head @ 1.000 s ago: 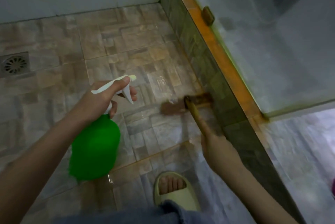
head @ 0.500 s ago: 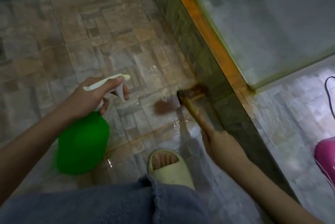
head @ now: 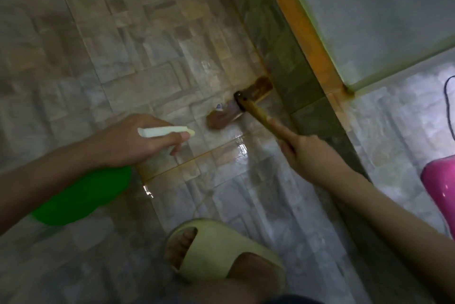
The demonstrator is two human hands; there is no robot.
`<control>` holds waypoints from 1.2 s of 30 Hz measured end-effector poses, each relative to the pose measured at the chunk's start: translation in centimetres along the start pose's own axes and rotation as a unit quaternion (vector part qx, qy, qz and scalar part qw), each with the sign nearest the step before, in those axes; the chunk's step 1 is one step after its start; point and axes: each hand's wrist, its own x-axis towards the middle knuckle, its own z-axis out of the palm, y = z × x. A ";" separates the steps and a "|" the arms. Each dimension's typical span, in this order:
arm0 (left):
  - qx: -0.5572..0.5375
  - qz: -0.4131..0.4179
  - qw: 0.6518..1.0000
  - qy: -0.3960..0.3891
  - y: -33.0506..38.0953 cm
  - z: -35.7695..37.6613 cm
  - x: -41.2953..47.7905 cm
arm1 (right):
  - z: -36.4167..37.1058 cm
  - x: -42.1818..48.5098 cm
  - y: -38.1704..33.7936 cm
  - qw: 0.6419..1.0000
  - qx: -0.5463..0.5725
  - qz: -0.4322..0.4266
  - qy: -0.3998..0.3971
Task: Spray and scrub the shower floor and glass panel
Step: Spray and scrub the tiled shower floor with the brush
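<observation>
Shower floor [head: 152, 62] of beige and grey stone-pattern tiles is seen across the left and centre of the head view, with a wet, glossy patch near the middle. It is bounded on the right by a dark tiled kerb [head: 283, 57] topped with an orange strip [head: 302, 23], beyond which the frosted glass panel [head: 369, 8] is set at upper right.

A green plastic spray bottle [head: 81, 195] with a white trigger head [head: 165, 131] is gripped at the neck by the left hand [head: 123, 141]. The fingers are curled round it, and the nozzle is pointed towards the kerb.

A scrubbing brush [head: 254, 111] with a yellowish wooden handle is held by the right hand [head: 307, 153], the fingers being wrapped round the handle and the index finger stretched along it. Its blurred brown brush head [head: 221, 119] is laid on the wet tiles just beside the kerb's foot.

A pale yellow-green rubber slide sandal [head: 216, 249] is worn on a foot planted on the floor at bottom centre. Past the kerb, a pink rounded object [head: 440, 190] and a thin black cord [head: 446, 106] are seen at the right edge.
</observation>
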 end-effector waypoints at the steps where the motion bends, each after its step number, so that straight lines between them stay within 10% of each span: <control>1: 0.016 0.020 1.000 -0.007 0.4 0.2 -0.1 | -0.1 1.0 0.0 1.000 0.004 -0.003 0.008; 36: -0.166 -0.082 0.968 0.169 -5.6 2.3 -7.6 | 0.9 6.7 -5.3 0.996 -0.078 -0.011 0.048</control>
